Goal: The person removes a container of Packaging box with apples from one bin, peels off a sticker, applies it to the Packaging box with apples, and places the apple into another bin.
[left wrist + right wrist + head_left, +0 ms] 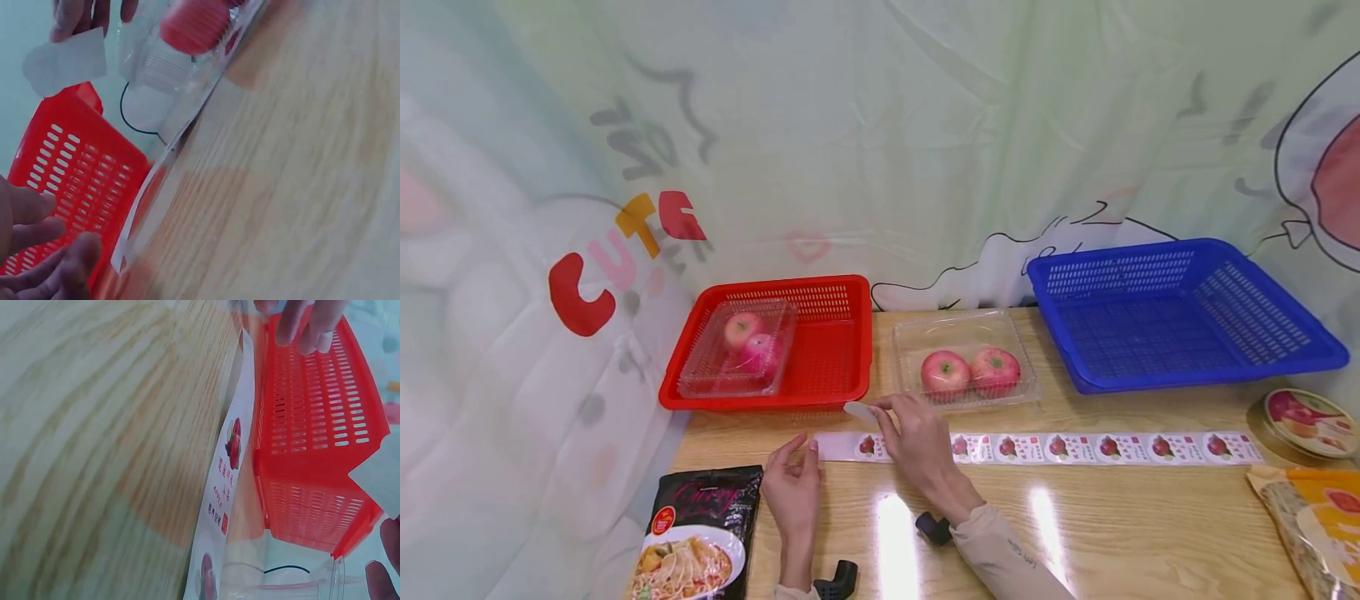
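My right hand pinches a peeled label between thumb and fingertips, above the strip of labels. Only the label's pale back shows in the left wrist view, where the label has a rounded edge. Near the left end of the label strip, my left hand hovers with its fingers loosely bent and nothing in them. The strip lies along the table, printed with red apples, and its left end is bare backing. Behind it stands a clear plastic box with two apples inside.
A red basket at the back left holds another clear box of apples. At the back right is a blue basket. A black curry packet, a round tin and an orange bag lie around the sides.
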Demonstrator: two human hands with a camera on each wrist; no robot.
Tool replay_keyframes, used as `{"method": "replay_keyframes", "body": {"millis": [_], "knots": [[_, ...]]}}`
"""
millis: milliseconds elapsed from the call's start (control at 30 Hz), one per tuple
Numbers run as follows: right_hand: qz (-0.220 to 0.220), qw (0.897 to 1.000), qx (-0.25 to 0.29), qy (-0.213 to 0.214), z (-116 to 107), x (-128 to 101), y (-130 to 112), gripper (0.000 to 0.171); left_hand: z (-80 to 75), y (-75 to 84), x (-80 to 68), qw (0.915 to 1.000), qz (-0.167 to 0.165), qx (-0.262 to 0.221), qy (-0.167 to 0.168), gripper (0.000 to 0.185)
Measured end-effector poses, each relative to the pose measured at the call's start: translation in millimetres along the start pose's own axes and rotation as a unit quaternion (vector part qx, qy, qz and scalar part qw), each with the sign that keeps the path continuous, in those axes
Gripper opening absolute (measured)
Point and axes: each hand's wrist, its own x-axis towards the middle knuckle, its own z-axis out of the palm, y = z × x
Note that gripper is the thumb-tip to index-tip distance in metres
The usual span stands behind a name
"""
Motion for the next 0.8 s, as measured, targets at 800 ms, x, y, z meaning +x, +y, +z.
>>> {"method": "replay_keyframes", "body": {"millis": [800], "knots": [[-0.089, 0.995, -0.033, 0.014, -10.4, -4.7, 1.6, 0.018, 8.6, 60.1, 18.6, 0.9346, -0.215, -0.128, -0.252, 0.046]]}}
